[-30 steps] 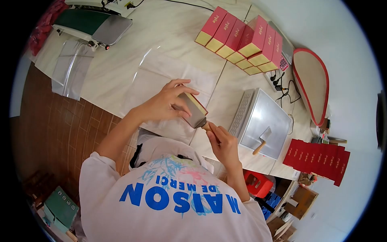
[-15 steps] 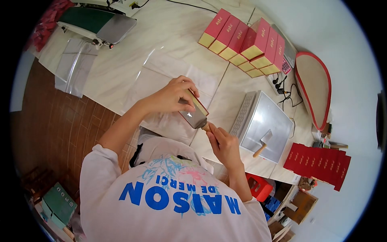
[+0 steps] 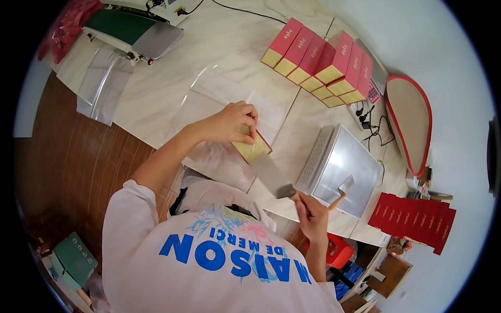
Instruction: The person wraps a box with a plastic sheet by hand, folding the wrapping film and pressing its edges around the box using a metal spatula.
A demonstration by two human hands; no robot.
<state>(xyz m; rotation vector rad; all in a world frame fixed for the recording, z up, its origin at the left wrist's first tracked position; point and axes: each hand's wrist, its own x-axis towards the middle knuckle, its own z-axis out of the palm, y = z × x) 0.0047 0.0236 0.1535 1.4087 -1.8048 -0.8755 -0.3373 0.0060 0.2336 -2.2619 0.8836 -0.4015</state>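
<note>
My left hand (image 3: 235, 122) has its fingers bent and pressed together on a small gold-yellow box with red edges (image 3: 252, 150), lying on clear plastic film (image 3: 203, 104) on the table. In my right hand (image 3: 313, 213) is a wide scraper (image 3: 272, 176), held by its wooden handle. Its flat metal blade points at the box's near end, and I cannot tell whether it touches. Whatever lies under my left fingertips is hidden.
A smaller spatula (image 3: 346, 185) rests on a metal tray (image 3: 347, 161) at right. Red boxes (image 3: 313, 62) are stacked behind, with more red boxes (image 3: 412, 221) at far right. Plastic bags (image 3: 102, 86) hang over the left table edge near a green-belted machine (image 3: 120, 26).
The scraper blade has come off the box, exposing the gold-yellow surface. My right hand has moved right and toward me with it. My left fingers have drawn closer together on the box.
</note>
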